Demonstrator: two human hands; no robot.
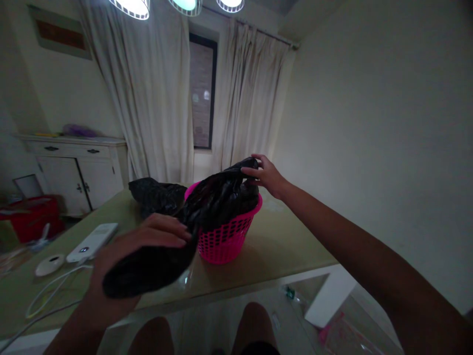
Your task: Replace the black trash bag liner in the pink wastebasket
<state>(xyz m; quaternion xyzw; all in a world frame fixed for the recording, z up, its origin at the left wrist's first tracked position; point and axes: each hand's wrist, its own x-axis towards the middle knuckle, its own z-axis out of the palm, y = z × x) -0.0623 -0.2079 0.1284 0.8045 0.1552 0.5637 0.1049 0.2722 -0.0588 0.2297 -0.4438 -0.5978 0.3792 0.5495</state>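
Note:
A black plastic bag (218, 199) lies partly inside a pink perforated basket (223, 241) on the table. Its near end stretches out over the basket's left rim toward me. My left hand (148, 239) is closed around that end, and a loose flap of plastic hangs below the fingers. At the basket's far right side, my right hand (266, 175) pinches the upper edge of the same bag between thumb and fingers. Behind the basket, to the left, rests another crumpled black plastic bag (157, 195). The left hand is slightly blurred.
The greenish table (281, 241) carries a white device (92, 241), a round white object (50, 265) and cables at left. A white cabinet (74, 172) and a red container (33, 217) stand beyond. Under the table's right end lies a plastic bottle (291, 294).

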